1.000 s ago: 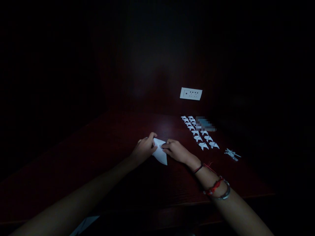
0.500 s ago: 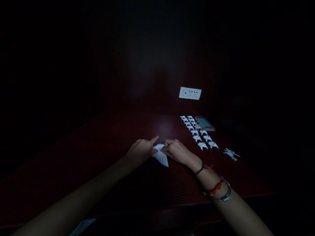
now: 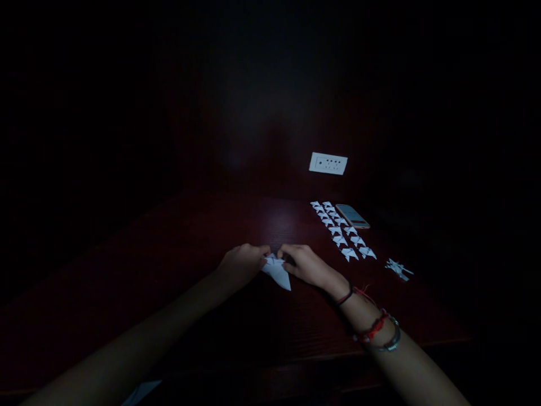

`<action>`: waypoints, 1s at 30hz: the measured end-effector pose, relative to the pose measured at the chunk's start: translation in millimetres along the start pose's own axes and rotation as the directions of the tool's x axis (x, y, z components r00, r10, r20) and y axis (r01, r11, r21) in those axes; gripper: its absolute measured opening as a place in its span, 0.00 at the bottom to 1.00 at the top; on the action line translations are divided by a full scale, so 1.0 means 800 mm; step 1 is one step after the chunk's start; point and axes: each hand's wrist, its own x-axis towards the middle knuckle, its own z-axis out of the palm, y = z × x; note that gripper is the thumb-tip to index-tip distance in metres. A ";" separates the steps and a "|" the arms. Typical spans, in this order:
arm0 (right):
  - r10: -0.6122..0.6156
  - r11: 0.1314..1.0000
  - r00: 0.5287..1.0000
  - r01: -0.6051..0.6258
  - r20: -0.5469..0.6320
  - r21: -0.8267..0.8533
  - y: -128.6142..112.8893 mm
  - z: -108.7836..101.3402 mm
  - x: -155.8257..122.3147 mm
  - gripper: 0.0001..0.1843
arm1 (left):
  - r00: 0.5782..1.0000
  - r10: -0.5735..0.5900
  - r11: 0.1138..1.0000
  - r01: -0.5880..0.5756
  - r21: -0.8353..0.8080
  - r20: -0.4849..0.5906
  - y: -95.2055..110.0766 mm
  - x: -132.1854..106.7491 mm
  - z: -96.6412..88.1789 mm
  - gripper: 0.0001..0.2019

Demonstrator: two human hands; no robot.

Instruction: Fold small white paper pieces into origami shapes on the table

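A white piece of folded paper (image 3: 279, 274) lies flat on the dark red wooden table (image 3: 177, 270), its point towards me. My left hand (image 3: 243, 263) presses on the paper's upper left edge with its fingers curled down. Pinching the upper right edge beside it is my right hand (image 3: 302, 264). The fingertips of both hands meet at the top of the paper. Red thread bands and a metal bangle (image 3: 382, 335) sit on my right wrist.
Two rows of several small folded white paper figures (image 3: 342, 231) lie at the right, with a phone (image 3: 352, 216) beside them. One more paper figure (image 3: 398, 268) lies farther right. A white wall socket (image 3: 328, 163) is on the back wall. The room is very dark.
My left forefinger, stretched out half a second ago, has curled down onto the paper. The paper has been pressed flatter and both hands have closed in at its top.
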 end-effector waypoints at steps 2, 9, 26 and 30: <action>0.018 1.000 1.000 -0.018 -0.019 0.020 0.000 0.001 0.001 0.14 | 1.000 0.030 0.998 -0.030 -0.061 0.006 -0.002 -0.002 -0.003 0.09; -0.051 0.999 0.998 0.052 0.039 -0.017 0.003 0.009 0.004 0.17 | 0.992 0.123 0.952 -0.122 -0.279 -0.014 -0.013 0.005 -0.004 0.15; 0.289 0.902 0.957 -0.266 -0.019 0.341 0.002 0.017 0.009 0.11 | 0.997 0.069 0.937 -0.080 -0.340 -0.044 -0.011 0.014 0.008 0.07; 0.364 0.856 0.930 -0.313 -0.050 0.411 0.007 0.020 0.011 0.11 | 0.974 0.130 0.928 -0.185 -0.322 -0.186 -0.004 0.014 0.005 0.06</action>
